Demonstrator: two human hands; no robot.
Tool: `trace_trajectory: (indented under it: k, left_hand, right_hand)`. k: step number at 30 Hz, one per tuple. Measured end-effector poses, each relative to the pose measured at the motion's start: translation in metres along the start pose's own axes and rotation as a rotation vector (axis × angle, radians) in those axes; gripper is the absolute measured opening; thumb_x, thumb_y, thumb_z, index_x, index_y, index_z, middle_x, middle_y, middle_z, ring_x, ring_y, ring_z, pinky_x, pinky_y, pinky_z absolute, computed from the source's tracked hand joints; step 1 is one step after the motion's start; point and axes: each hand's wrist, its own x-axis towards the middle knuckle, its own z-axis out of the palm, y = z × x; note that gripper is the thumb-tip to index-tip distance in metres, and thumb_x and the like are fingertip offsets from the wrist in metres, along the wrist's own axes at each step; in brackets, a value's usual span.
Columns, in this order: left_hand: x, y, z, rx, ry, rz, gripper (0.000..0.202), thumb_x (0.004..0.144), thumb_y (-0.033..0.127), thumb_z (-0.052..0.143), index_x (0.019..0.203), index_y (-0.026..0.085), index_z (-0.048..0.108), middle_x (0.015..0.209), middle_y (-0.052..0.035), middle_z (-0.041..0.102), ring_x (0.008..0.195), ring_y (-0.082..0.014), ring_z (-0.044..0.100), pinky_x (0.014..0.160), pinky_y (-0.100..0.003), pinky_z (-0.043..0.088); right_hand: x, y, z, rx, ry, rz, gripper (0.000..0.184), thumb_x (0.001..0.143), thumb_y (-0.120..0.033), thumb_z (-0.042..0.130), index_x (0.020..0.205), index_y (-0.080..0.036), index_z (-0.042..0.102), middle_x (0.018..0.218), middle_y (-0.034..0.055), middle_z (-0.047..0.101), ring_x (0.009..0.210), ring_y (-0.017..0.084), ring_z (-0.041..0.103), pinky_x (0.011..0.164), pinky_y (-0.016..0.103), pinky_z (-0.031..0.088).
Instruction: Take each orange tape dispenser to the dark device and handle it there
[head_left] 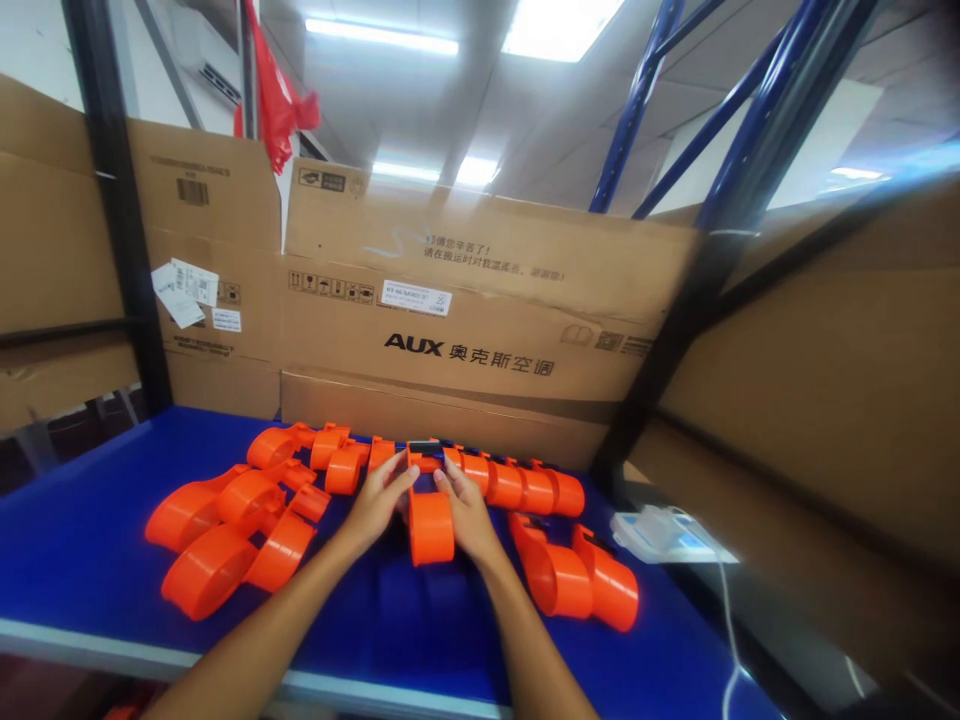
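The left hand (382, 495) and the right hand (466, 508) grip one orange part (432, 528) from opposite sides near its far end, thumbs facing inward. The ring section of the part extends toward the person between the wrists; contact with the worktop (390, 640) cannot be confirmed. A black strip (426, 448) lies across the far end. Caution: uneven finger pressure could twist the part or dislodge the strip.

Just beyond the right hand stands a row of orange parts (521, 487); a forward push could displace it. Loose orange parts (210, 570) lie left of the left forearm, where a sideways sweep could scatter them. Two more orange pieces (561, 580) rest right of the right forearm.
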Motion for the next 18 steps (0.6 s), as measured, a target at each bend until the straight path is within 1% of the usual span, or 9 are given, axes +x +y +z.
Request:
trace_trajectory:
  k: [2, 3, 5, 7, 9, 11, 13, 16, 18]
  left_hand:
    - [-0.001, 0.001, -0.001, -0.021, -0.012, -0.018, 0.056, 0.075, 0.049, 0.072, 0.12, 0.017, 0.065, 0.101, -0.0095, 0.073, 0.081, -0.0232, 0.068, 0.064, -0.029, 0.052]
    - [-0.001, 0.002, -0.002, -0.028, -0.007, -0.016, 0.055, 0.075, 0.048, 0.072, 0.12, 0.017, 0.066, 0.101, -0.0092, 0.073, 0.083, -0.0241, 0.068, 0.066, -0.03, 0.053]
    - [0.0, 0.001, -0.005, -0.037, 0.021, 0.005, 0.052, 0.075, 0.047, 0.072, 0.118, 0.017, 0.067, 0.101, -0.009, 0.074, 0.089, -0.0256, 0.069, 0.074, -0.033, 0.053]
    - [0.001, 0.0, -0.007, -0.037, 0.058, 0.034, 0.049, 0.074, 0.045, 0.073, 0.114, 0.017, 0.069, 0.104, -0.0096, 0.074, 0.097, -0.0271, 0.068, 0.081, -0.034, 0.052]
    - [0.002, -0.002, -0.008, -0.032, 0.088, 0.045, 0.049, 0.073, 0.045, 0.075, 0.113, 0.016, 0.07, 0.106, -0.0105, 0.074, 0.1, -0.028, 0.067, 0.085, -0.036, 0.051]
    - [0.002, -0.004, -0.009, -0.027, 0.095, 0.038, 0.051, 0.071, 0.045, 0.076, 0.113, 0.015, 0.07, 0.108, -0.0116, 0.073, 0.1, -0.0284, 0.067, 0.086, -0.037, 0.051]
    - [0.002, -0.005, -0.008, -0.026, 0.103, 0.036, 0.052, 0.07, 0.044, 0.077, 0.113, 0.016, 0.07, 0.11, -0.0121, 0.073, 0.101, -0.0284, 0.067, 0.088, -0.038, 0.05]
    - [0.001, -0.005, -0.006, -0.035, 0.146, 0.069, 0.049, 0.07, 0.04, 0.078, 0.112, 0.017, 0.07, 0.113, -0.0111, 0.072, 0.105, -0.0275, 0.066, 0.094, -0.038, 0.048]
    - [0.0, -0.005, -0.005, -0.038, 0.169, 0.095, 0.046, 0.071, 0.039, 0.077, 0.111, 0.018, 0.07, 0.111, -0.0102, 0.073, 0.105, -0.0266, 0.066, 0.095, -0.038, 0.048]
  right_hand:
    - [-0.001, 0.001, 0.0, -0.017, 0.013, -0.008, 0.057, 0.078, -0.053, 0.068, 0.126, -0.022, 0.063, 0.109, 0.0073, 0.071, 0.108, 0.027, 0.062, 0.088, 0.041, 0.051]
    - [-0.001, 0.002, -0.001, -0.016, 0.019, -0.002, 0.058, 0.077, -0.053, 0.068, 0.126, -0.022, 0.062, 0.106, 0.0071, 0.072, 0.103, 0.026, 0.063, 0.085, 0.04, 0.052]
    - [-0.002, 0.005, -0.002, -0.008, 0.035, 0.037, 0.06, 0.077, -0.052, 0.068, 0.128, -0.019, 0.06, 0.089, 0.0048, 0.072, 0.08, 0.021, 0.066, 0.071, 0.035, 0.054]
    - [-0.005, 0.006, -0.003, -0.014, 0.031, 0.101, 0.06, 0.077, -0.051, 0.067, 0.125, -0.015, 0.06, 0.068, -0.0005, 0.066, 0.055, 0.016, 0.06, 0.055, 0.028, 0.051]
    - [-0.007, 0.005, -0.003, -0.035, 0.01, 0.144, 0.054, 0.076, -0.051, 0.067, 0.114, -0.013, 0.062, 0.056, -0.0049, 0.058, 0.043, 0.012, 0.052, 0.045, 0.024, 0.045]
    - [-0.008, 0.002, -0.001, -0.055, 0.0, 0.155, 0.045, 0.074, -0.05, 0.068, 0.1, -0.014, 0.064, 0.051, -0.0064, 0.055, 0.041, 0.012, 0.05, 0.043, 0.023, 0.043]
    - [-0.009, -0.002, 0.001, -0.066, 0.018, 0.157, 0.039, 0.072, -0.049, 0.068, 0.09, -0.015, 0.063, 0.05, -0.0066, 0.053, 0.041, 0.011, 0.05, 0.042, 0.022, 0.042]
    - [-0.011, -0.004, 0.005, -0.067, 0.066, 0.17, 0.031, 0.071, -0.046, 0.067, 0.078, -0.017, 0.062, 0.05, -0.0054, 0.053, 0.041, 0.011, 0.049, 0.042, 0.022, 0.041]
    - [-0.012, -0.003, 0.008, -0.07, 0.087, 0.17, 0.027, 0.072, -0.044, 0.065, 0.072, -0.017, 0.061, 0.049, -0.0043, 0.054, 0.039, 0.011, 0.049, 0.042, 0.023, 0.04]
